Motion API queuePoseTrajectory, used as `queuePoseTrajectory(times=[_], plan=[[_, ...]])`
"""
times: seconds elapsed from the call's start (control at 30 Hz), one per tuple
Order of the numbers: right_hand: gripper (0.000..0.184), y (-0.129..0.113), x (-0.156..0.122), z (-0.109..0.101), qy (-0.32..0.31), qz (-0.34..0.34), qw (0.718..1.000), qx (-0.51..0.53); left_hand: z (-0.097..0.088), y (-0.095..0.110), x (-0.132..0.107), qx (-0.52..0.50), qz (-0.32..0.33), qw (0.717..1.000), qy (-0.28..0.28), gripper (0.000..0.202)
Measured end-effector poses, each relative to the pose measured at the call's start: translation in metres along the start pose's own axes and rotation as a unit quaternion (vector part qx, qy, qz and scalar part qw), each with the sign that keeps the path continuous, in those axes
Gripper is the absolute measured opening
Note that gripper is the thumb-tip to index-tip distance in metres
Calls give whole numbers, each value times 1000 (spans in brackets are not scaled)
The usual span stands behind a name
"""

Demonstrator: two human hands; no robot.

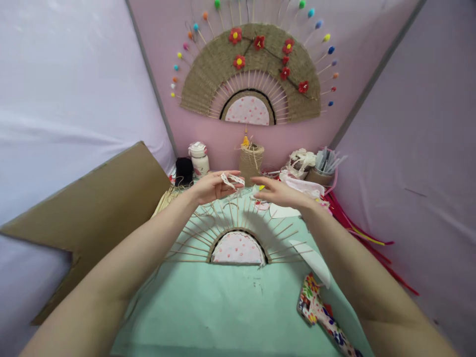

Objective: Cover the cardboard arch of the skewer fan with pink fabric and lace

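My left hand point(211, 187) is closed in a pinch on a short strip of white lace ribbon point(231, 179), held above the far side of a fan frame. My right hand point(277, 193) hovers just right of it with fingers stretched toward the ribbon, holding nothing that I can see. Beneath both hands lies the half-made fan point(238, 238): wooden sticks spread out from a pink dotted half-round base point(238, 249) on a mint green mat point(223, 302).
A finished woven fan with red flowers point(251, 74) hangs on the pink back wall. Along that wall stand a black yarn ball point(184, 171), a white jar point(200, 158), a twine spool point(251, 161) and a cup of sticks point(323, 168). Cardboard point(89, 213) leans left; a flowered glue gun point(320, 312) lies right.
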State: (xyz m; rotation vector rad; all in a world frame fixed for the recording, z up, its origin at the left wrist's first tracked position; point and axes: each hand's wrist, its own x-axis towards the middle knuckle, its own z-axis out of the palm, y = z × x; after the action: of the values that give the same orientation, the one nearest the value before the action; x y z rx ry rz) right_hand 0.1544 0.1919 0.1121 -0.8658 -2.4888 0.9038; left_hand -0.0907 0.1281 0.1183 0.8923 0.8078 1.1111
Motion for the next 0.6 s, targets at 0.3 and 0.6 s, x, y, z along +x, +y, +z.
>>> queuePoseTrajectory(times=[0.3, 0.6], plan=[[26, -54, 4, 40, -30, 21, 956, 292, 6, 26, -50, 80, -9, 997, 10, 20], [37, -41, -63, 47, -10, 123, 936, 330, -35, 17, -64, -48, 54, 986, 148, 23]])
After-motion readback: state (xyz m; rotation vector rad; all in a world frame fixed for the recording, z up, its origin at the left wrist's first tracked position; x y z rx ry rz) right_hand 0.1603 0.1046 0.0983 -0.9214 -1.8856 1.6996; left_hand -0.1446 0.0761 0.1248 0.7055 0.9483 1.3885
